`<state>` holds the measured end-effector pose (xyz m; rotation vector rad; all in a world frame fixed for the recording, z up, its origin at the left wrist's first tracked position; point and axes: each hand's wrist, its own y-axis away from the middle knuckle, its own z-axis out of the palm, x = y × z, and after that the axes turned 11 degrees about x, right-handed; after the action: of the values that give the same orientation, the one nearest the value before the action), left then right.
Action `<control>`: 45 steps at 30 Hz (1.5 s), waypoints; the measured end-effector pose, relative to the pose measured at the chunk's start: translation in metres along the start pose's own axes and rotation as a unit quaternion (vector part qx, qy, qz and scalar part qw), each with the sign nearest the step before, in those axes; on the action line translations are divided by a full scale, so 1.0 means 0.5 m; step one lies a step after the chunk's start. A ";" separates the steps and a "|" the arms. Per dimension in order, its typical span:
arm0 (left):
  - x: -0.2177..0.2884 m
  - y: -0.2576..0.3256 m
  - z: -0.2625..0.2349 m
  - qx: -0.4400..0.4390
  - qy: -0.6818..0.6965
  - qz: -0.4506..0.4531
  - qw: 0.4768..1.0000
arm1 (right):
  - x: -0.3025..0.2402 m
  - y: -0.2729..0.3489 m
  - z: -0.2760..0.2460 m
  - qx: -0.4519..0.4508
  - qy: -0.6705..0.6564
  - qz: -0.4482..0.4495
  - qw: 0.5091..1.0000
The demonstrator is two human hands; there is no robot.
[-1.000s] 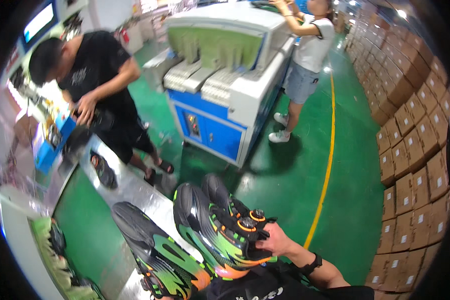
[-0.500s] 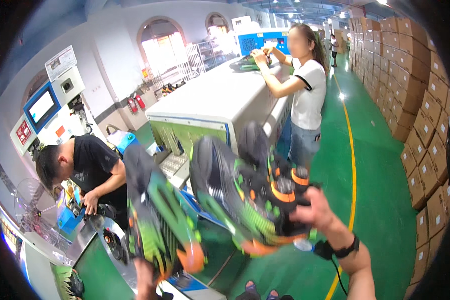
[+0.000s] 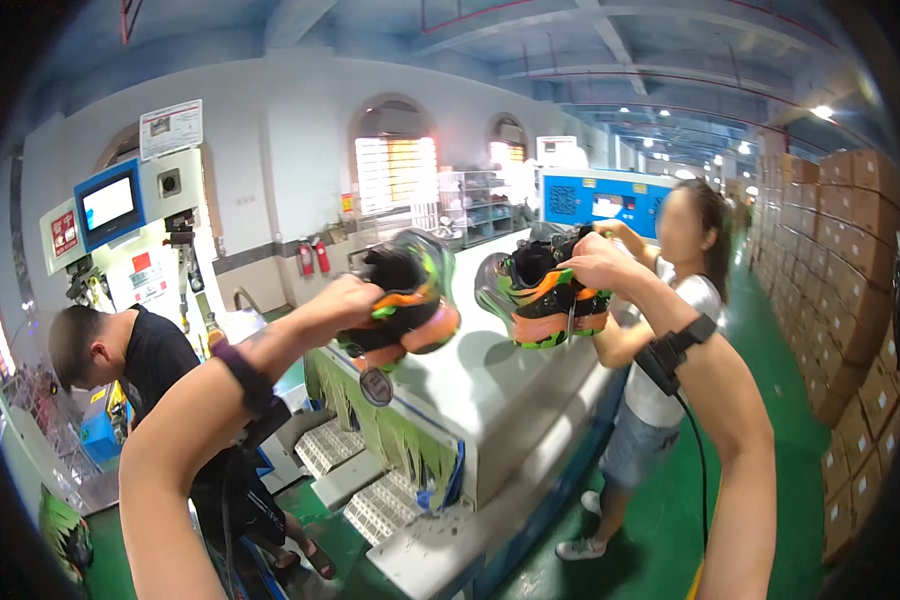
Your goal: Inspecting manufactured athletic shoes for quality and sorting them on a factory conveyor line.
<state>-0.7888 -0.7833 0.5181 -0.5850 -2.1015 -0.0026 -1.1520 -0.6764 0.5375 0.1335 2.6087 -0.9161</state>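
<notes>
My left hand [image 3: 348, 302] is closed on black sneakers [image 3: 435, 325] with green and orange patterning, which look like a pair held together. A round dark tag [image 3: 376, 388] dangles below them. Further right, my right hand [image 3: 602, 262] grips a matching pair of sneakers [image 3: 545, 298] by the upper edge near the heels. Both pairs are over the white top of a long machine [image 3: 500, 385]. Whether the right-hand pair touches that surface I cannot tell. Both my arms reach forward and wear black wrist straps.
A co-worker in a white shirt [image 3: 685, 300] stands at the machine's right side, close to my right arm. At left another person in black [image 3: 155, 345] bends over, beside a machine with a screen [image 3: 108, 207]. Stacked cartons [image 3: 855, 270] line the right side.
Both hands have lifted the sneakers forward and up, from low in front of me to over the white machine top. The shoes have turned, soles no longer toward me. My view has tilted up.
</notes>
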 end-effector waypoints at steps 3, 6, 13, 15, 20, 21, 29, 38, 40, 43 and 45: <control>-0.013 -0.107 0.093 -0.041 -0.343 0.231 0.909 | 0.073 -0.135 0.092 -0.046 0.103 0.010 0.994; -0.023 -0.180 0.139 -0.126 -0.453 0.434 0.768 | 0.165 -0.222 0.180 -0.212 0.386 -0.349 0.827; 0.013 -0.306 0.214 -0.097 -0.392 0.294 0.866 | 0.268 -0.355 0.172 -0.197 0.150 -0.090 0.965; 0.019 -0.321 0.245 -0.082 -0.405 0.267 0.870 | 0.273 -0.358 0.183 -0.178 0.153 -0.069 0.970; 0.056 -0.317 0.268 -0.152 -0.385 0.277 0.867 | 0.262 -0.353 0.175 -0.130 0.231 -0.067 0.962; 0.070 -0.309 0.269 -0.113 -0.373 0.249 0.886 | 0.244 -0.354 0.163 -0.118 0.210 -0.082 0.967; 0.147 -0.085 0.258 0.159 -0.298 0.151 0.929 | -0.068 -0.182 0.103 0.021 -0.006 -0.364 0.931; 0.049 0.452 0.161 0.203 -0.360 0.011 0.911 | -0.482 0.202 0.101 -0.207 -0.002 -0.691 0.693; 0.018 0.598 0.142 0.201 -0.326 -0.061 0.922 | -0.579 0.300 0.110 -0.217 -0.040 -0.750 0.623; -0.050 0.844 0.159 0.293 -0.274 -0.138 0.905 | -0.718 0.492 0.156 -0.268 -0.036 -0.820 0.505; -0.109 1.025 0.179 0.308 -0.204 -0.197 0.908 | -0.816 0.650 0.222 -0.299 -0.071 -0.839 0.449</control>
<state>-0.6253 -0.3311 0.3119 0.2471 -2.4139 0.5777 -0.6715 -0.4772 0.4205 -2.8214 1.8244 -0.0938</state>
